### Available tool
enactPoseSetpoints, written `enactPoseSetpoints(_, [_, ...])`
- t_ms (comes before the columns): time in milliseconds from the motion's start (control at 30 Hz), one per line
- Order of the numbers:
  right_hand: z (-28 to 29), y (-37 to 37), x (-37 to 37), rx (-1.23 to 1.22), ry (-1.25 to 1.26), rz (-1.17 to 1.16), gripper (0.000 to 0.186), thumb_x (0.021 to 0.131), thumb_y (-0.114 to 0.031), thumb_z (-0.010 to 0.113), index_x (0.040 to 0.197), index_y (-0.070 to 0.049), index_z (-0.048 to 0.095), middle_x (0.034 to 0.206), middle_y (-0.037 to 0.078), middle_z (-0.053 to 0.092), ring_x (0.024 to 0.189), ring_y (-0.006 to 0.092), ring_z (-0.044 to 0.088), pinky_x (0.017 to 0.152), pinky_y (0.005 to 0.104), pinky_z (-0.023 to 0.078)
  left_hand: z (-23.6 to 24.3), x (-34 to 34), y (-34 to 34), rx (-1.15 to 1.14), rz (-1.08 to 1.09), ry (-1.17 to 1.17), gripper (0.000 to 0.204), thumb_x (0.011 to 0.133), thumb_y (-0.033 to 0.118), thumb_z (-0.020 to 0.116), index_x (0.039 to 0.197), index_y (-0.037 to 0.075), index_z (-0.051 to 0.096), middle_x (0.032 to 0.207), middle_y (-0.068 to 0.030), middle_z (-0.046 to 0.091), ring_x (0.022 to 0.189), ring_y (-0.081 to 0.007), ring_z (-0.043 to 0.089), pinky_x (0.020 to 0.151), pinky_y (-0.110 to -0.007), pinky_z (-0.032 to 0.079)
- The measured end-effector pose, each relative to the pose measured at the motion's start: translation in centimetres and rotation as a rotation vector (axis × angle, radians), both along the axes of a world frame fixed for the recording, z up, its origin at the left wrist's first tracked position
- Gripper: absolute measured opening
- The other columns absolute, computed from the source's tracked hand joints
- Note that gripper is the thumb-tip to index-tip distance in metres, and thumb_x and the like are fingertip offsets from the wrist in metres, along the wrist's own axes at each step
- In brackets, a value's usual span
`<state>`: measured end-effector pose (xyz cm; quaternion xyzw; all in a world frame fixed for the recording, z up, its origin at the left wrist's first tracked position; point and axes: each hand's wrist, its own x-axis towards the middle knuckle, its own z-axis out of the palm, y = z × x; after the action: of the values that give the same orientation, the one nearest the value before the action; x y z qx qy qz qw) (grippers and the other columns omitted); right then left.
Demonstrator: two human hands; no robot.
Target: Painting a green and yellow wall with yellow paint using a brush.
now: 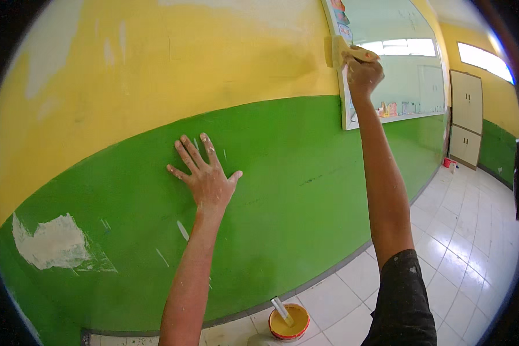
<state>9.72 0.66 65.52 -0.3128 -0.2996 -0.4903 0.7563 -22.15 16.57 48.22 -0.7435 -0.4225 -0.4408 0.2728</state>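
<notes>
"Where is the brush on your feed?"

"I have the wide, flat paintbrush with a cream-coloured handle (pixel 340 53) high on the right, in the right hand (pixel 365 76). The fingers are wrapped around its handle. The bristles point left, over the painted yellow upper wall (pixel 230 57), just beside the white-framed, glossy whiteboard (pixel 398 78). Whether they touch the wall, I cannot tell."

"And the left hand (pixel 209 180)?"

"I see it lower than the brush and well apart from it, to the left. Its fingers are spread wide, its back faces my camera, and the palm looks flat against the glossy green lower wall (pixel 288 173)."

"What else do you pick up?"

"Below the hands I get a round, red-rimmed bucket (pixel 291 338) holding yellow paint (pixel 299 324), on the white tiled floor (pixel 340 294). A flat, pale-handled tool (pixel 280 308) leans in it; I cannot make out its kind. Lower and farther left than the left hand, I see a ragged white patch (pixel 52 243) on the green."
</notes>
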Motion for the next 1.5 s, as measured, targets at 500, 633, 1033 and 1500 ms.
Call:
enactPoseSetpoints(500, [2.3,6.8,-3.8,-0.143,-0.049,-0.578,0.028,0.09,-0.029,0.052,0.074,-0.011,0.066,0.065,0.015,0.062,0.06,0.0362,0.061,0.056,0.0479,0.048,-0.2,1.2,-0.3,0.027,0.044,0.035,0.122,0.063,0.069,0.071,0.151,0.007,0.011,0.152,-0.031,0.003,0.142,-0.0445,0.005,0.1,-0.072,0.022])
enactPoseSetpoints(633, [2.5,6.6,-9.3,-0.072,-0.186,-0.467,0.024,0.09,-0.028,0.055,0.079,-0.011,0.068,0.07,0.011,0.064,0.064,0.0315,0.061,0.057,0.0445,0.047,0.2,-0.1,-0.3,0.017,0.101,0.037,0.124,0.064,0.07,0.07,0.151,0.008,0.008,0.153,-0.0306,0.001,0.143,-0.044,0.003,0.1,-0.072,0.022])
enactPoseSetpoints(1033, [1.7,9.1,-5.8,-0.181,-0.158,-0.665,0.012,0.083,-0.02,0.06,0.078,-0.009,0.064,0.083,0.013,0.065,0.073,0.0307,0.062,0.057,0.042,0.05,-0.1,0.9,-0.4,0.034,0.124,0.054,0.125,0.063,0.072,0.068,0.151,0.007,0.007,0.153,-0.0295,0.0,0.143,-0.0434,0.003,0.1,-0.072,0.024])
enactPoseSetpoints(1500, [1.5,7.8,-4.3,-0.184,-0.117,-0.636,0.008,0.073,-0.013,0.066,0.079,-0.009,0.065,0.093,0.014,0.064,0.079,0.0312,0.064,0.059,0.0404,0.053,-0.2,0.8,-0.2,0.078,0.147,0.064,0.124,0.064,0.072,0.067,0.151,0.006,0.009,0.153,-0.0298,0.002,0.143,-0.0434,0.004,0.099,-0.071,0.026])
